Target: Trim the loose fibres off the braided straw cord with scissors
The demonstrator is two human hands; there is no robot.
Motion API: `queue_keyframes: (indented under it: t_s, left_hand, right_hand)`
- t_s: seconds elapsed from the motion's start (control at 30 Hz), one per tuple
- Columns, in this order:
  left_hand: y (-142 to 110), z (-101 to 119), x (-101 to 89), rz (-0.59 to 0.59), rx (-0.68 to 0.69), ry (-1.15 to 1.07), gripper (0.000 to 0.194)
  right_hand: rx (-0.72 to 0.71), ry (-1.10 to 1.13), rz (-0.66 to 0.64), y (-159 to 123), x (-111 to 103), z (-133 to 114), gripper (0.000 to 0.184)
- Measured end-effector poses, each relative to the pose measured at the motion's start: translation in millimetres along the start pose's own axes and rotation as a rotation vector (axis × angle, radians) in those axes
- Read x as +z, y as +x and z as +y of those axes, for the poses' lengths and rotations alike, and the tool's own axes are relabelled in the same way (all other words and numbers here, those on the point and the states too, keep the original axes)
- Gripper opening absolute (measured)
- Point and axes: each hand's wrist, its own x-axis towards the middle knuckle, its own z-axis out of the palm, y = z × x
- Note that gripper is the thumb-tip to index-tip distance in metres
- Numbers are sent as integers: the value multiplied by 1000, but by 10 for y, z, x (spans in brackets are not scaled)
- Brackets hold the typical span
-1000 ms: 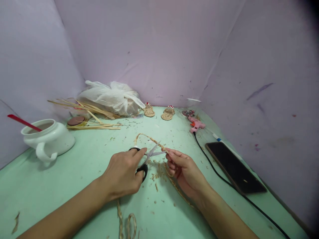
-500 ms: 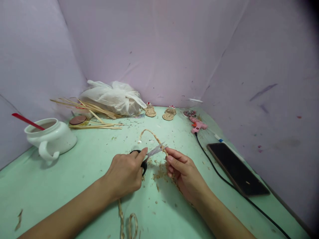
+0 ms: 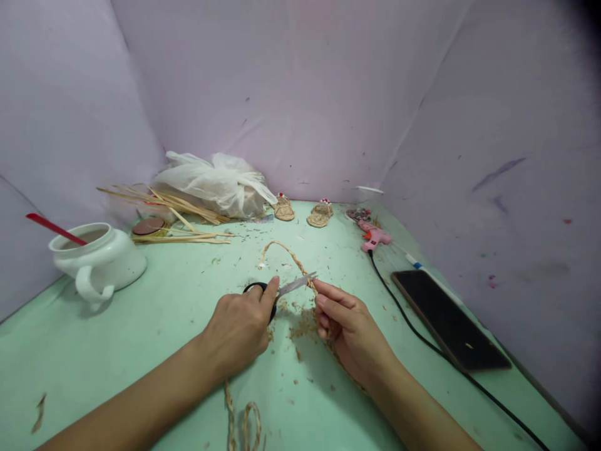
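My left hand [image 3: 244, 326] is wrapped round the black handles of a pair of scissors [image 3: 295, 285], whose blades point right and are nearly closed across a braided straw cord [image 3: 285, 249]. My right hand [image 3: 342, 319] pinches that cord between thumb and fingers, just right of the blades. From there one end arches up and to the left, while another stretch runs down under my right wrist. More cord [image 3: 252, 426] lies looped at the near edge. Small straw clippings [image 3: 300, 326] are scattered on the green tabletop [image 3: 188, 300] below the scissors.
On the left stands a white pot [image 3: 103, 260] with a red stick [image 3: 56, 228]. Straw strips [image 3: 188, 210] and a white plastic bag [image 3: 216, 185] lie behind. Two tiny woven sandals [image 3: 320, 214] sit at the back. Rightward are a pink glue gun [image 3: 375, 237], its black cord and a phone [image 3: 446, 319].
The scissor blades have come closer together across the cord. Both hands stay almost in place, with a slight shift of the whole view.
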Motion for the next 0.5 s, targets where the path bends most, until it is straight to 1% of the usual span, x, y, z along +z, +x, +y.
queue_keyframes:
  t_s: [0.13, 0.23, 0.3, 0.4, 0.47, 0.5]
  left_hand:
    - [-5, -2, 2, -11, -3, -84, 62]
    - [-4, -29, -4, 43, -12, -301, 54]
    - [9, -59, -3, 124, -62, -538, 43]
    - [52, -100, -2, 245, -229, -1011, 28]
    - [92, -117, -11, 302, -360, -1305, 28]
    - [115, -124, -19, 329, -417, -1410, 31]
  right_hand:
    - [12, 15, 8, -4, 4, -16, 35]
    - [3, 38, 11, 5, 11, -39, 31]
    - [13, 60, 11, 17, 11, -54, 28]
    - [53, 99, 11, 32, 7, -71, 24]
    - [100, 108, -3, 31, 9, -69, 21]
    - [124, 105, -15, 26, 11, -64, 20]
